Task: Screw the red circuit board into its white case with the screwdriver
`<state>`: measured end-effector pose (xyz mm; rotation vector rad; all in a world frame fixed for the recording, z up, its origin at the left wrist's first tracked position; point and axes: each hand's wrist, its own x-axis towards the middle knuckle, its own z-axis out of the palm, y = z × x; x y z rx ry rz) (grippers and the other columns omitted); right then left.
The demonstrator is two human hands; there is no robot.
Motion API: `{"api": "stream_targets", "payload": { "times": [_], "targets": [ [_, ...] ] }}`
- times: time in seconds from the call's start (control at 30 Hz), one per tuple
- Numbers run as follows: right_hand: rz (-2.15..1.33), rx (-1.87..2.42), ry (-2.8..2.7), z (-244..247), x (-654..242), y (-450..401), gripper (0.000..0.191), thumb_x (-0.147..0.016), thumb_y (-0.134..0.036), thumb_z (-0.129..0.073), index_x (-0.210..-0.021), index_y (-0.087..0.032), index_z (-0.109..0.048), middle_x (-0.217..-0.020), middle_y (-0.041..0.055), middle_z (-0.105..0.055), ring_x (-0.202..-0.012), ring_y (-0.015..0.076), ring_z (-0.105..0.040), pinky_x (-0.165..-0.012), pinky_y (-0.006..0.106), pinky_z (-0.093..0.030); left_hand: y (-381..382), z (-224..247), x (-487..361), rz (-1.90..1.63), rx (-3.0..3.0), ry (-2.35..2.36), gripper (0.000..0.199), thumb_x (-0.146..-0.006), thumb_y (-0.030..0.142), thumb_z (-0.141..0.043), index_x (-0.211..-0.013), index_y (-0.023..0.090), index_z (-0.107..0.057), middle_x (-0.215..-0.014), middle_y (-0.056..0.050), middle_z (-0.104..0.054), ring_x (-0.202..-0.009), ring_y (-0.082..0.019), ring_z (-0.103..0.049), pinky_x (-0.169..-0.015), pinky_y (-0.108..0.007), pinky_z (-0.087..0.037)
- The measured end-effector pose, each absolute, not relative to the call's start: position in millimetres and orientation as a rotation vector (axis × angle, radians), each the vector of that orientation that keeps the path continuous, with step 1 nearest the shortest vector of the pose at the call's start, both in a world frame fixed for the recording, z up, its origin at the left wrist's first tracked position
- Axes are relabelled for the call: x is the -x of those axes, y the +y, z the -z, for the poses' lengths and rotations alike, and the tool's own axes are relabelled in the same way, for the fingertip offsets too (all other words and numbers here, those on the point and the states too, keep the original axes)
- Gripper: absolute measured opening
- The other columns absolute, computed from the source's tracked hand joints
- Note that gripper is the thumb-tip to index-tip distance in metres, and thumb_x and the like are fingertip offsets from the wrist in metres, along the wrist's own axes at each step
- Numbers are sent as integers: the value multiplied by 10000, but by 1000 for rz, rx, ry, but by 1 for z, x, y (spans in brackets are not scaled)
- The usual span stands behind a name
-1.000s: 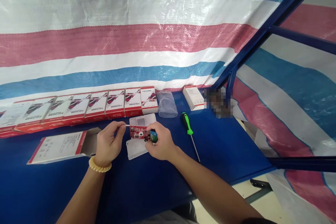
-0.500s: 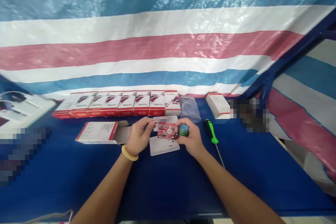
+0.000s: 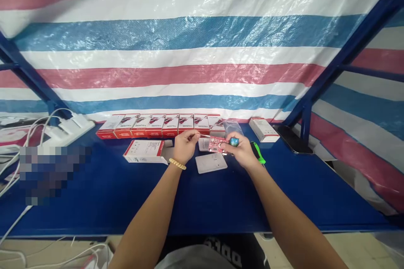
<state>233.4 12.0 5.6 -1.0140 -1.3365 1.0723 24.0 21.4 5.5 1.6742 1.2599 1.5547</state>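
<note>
My right hand (image 3: 240, 151) is closed on a red circuit board (image 3: 216, 143), which tilts to the left above the table. A shiny blue-green part (image 3: 234, 141) shows between its thumb and fingers. To the left, my left hand (image 3: 186, 146) is pinched shut on a thin wire (image 3: 204, 136) that runs toward the board's upper edge. Below the board, a flat white plastic cover (image 3: 211, 163) lies on the table. Another white casing piece (image 3: 203, 145) is partly hidden behind the board.
An open white-and-red box (image 3: 147, 151) lies left of my hands. Several similar boxes (image 3: 172, 125) line the back, with a clear plastic bag (image 3: 232, 127) beside them. Rightward are a green-handled screwdriver (image 3: 258, 152), a single box (image 3: 264, 130) and a phone (image 3: 293, 139). A power strip (image 3: 71, 128) with cables stands far left.
The view has shifted, showing more of the table's left side and front edge. My left hand has drawn farther from the board, exposing more wire. The board now tilts down to the right.
</note>
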Motion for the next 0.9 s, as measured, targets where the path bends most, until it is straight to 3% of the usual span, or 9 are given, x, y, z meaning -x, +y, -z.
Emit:
{"api": "stream_targets", "payload": {
  "times": [0.13, 0.27, 0.43, 0.67, 0.8, 0.9],
  "targets": [
    [-980, 1027, -1376, -4, -253, 16, 347, -578, -363, -846, -686, -212, -552, -546, -62, -496, -447, 79, -406, -413, 230, -284, 24, -10, -15, -1716, -1538, 1389, 193, -811, 321, -599, -813, 157, -699, -783, -34, -700, -694, -150, -596, -697, -289, -484],
    [-956, 1036, -1389, -4, -259, 16, 335, -599, -367, -836, -689, -211, -554, -574, -47, -528, -473, 92, -442, -437, 240, -317, 24, -8, -15, -1788, -1470, 1441, 231, -824, 347, -605, -861, 148, -717, -820, -53, -712, -711, -161, -614, -706, -298, -500],
    [-920, 1064, -1216, -2, -251, 9, 383, -603, -377, -825, -892, -228, -624, -599, -54, -547, -476, 104, -453, -438, 248, -343, 20, -1, -27, -1804, -1639, 1496, 286, -857, 302, -559, -1023, 145, -732, -865, -68, -714, -746, -168, -629, -731, -309, -514],
    [-841, 1072, -1240, 6, -236, 4, 268, -673, -419, -766, -741, -217, -603, -536, -48, -506, -443, 98, -410, -407, 247, -315, 9, 14, -50, -1618, -1953, 1281, 469, -731, 95, -505, -1157, 171, -686, -968, -61, -716, -732, -146, -613, -714, -290, -527],
    [-865, 1074, -1218, 6, -229, 1, 276, -676, -428, -762, -746, -217, -597, -512, -56, -488, -424, 95, -397, -395, 244, -308, 6, 16, -56, -1555, -1977, 1123, 540, -718, 76, -473, -1221, 175, -641, -985, -58, -717, -734, -142, -611, -707, -286, -532],
    [-922, 1083, -1227, 3, -228, 0, 265, -667, -416, -763, -744, -217, -606, -507, -60, -480, -430, 96, -407, -399, 242, -314, 6, 9, -49, -1561, -2022, 1187, 484, -724, 101, -499, -1182, 168, -639, -1030, -72, -701, -838, -169, -625, -801, -327, -535]
  ]
}}
